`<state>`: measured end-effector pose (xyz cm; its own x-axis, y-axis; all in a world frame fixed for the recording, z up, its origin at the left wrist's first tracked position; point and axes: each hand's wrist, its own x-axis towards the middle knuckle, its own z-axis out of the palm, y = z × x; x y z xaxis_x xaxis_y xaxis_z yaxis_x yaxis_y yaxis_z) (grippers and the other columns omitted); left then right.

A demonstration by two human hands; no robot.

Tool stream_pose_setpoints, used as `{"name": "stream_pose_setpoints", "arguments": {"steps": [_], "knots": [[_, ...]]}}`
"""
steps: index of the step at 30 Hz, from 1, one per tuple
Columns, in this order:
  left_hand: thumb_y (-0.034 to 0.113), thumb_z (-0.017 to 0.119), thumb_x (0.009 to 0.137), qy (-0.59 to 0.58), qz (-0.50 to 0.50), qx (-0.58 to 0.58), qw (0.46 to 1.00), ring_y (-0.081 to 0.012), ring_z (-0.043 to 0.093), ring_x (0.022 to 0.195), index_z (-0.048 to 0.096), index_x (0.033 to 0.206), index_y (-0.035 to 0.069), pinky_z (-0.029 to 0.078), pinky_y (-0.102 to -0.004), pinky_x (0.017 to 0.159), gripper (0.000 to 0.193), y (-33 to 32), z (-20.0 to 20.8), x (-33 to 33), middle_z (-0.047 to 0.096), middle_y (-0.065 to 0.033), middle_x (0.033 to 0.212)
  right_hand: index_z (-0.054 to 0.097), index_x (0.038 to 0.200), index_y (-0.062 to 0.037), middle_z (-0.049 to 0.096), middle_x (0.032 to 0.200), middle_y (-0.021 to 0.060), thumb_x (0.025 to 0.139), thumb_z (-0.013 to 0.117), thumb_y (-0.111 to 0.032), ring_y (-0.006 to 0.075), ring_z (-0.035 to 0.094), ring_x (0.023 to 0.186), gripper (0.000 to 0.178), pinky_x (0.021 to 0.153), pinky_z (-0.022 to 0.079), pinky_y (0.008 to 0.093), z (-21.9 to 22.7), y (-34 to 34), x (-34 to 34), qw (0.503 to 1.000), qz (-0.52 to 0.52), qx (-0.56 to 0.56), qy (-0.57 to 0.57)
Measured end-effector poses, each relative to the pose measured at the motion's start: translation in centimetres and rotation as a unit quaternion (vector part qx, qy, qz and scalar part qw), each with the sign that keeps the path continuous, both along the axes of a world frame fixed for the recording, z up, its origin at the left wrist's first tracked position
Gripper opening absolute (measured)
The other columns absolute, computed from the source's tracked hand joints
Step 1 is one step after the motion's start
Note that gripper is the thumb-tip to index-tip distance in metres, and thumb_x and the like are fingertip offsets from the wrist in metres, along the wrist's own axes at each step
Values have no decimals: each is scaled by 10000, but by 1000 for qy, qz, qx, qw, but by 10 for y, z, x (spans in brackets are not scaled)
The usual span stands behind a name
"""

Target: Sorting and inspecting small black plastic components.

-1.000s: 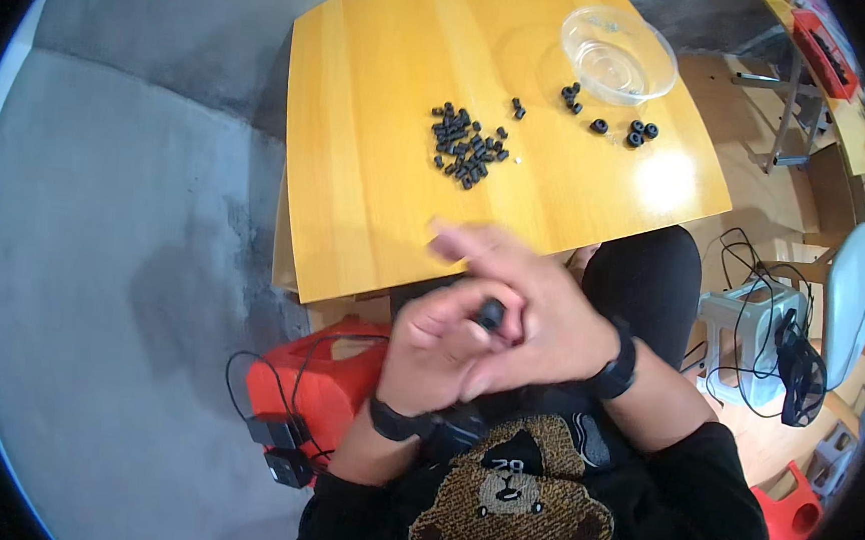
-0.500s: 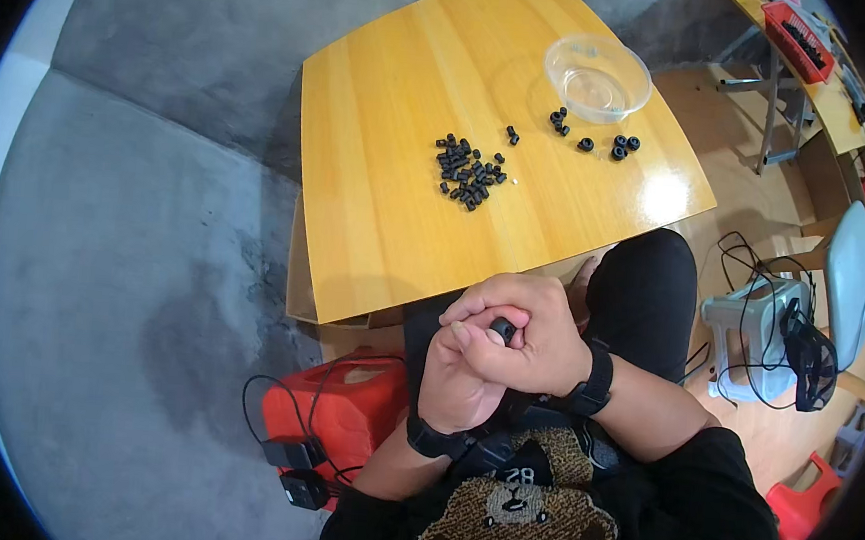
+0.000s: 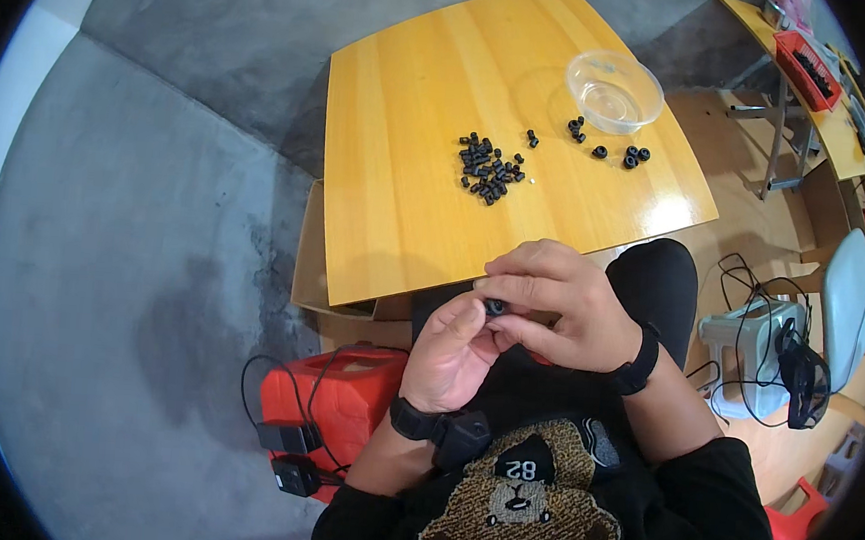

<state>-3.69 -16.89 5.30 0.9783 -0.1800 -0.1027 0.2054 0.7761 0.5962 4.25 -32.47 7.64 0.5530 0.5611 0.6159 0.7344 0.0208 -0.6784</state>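
A small round black part (image 3: 493, 306) with a hole in its end sits between my two hands, just off the table's near edge. My left hand (image 3: 449, 360) pinches it between thumb and fingers. The fingers and thumb of my right hand (image 3: 572, 312) close on it from the right and hide some of it. Ahead on the wooden table (image 3: 400, 157) lies a loose pile of small black cylindrical pieces (image 3: 490, 171). Several thicker black round parts (image 3: 631, 161) lie farther right, near a clear plastic bowl (image 3: 640, 109).
A tiny white piece (image 3: 533, 181) lies beside the pile. A red plastic stool (image 3: 334, 394) with cables stands at my left. To the right are a pale stool (image 3: 749, 337) draped with cables and a side table holding a red basket (image 3: 806, 70).
My hands have parted from a tight clasp to a fingertip hold on the black part and moved slightly forward. The view has shifted a little, and the pieces on the table look unchanged.
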Motion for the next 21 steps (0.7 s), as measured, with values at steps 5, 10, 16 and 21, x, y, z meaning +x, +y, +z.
{"name": "stream_pose_setpoints", "arguments": {"steps": [5,10,16,21], "knots": [[245,470,927,-7,-29,74,997,-182,548,983,482,1151,1,455,-349,859,332,-1,3,0,567,-88,1046,622,975,-25,599,913,140,693,668,-113,305,583,847,298,736,475,374,-1,1,-4,1000,7,0,12],[199,496,919,49,53,35,997,-163,576,920,532,1125,-8,476,-307,818,293,10,1,0,600,-92,1003,617,976,-16,596,931,154,703,662,-98,313,576,873,289,751,474,374,2,8,-10,999,-12,-12,44],[211,488,925,67,235,56,968,-116,510,750,519,1083,2,443,-234,670,264,81,-7,-8,553,-39,856,626,934,12,616,938,158,743,624,-20,297,600,841,194,739,484,336,-10,-5,-8,986,-77,-86,117],[207,497,921,89,343,10,935,-86,463,686,510,1050,12,414,-215,615,234,151,-28,-36,529,-13,793,633,910,23,623,895,159,738,619,-9,296,608,798,175,709,484,328,-18,0,-6,979,-47,-138,143]]}}
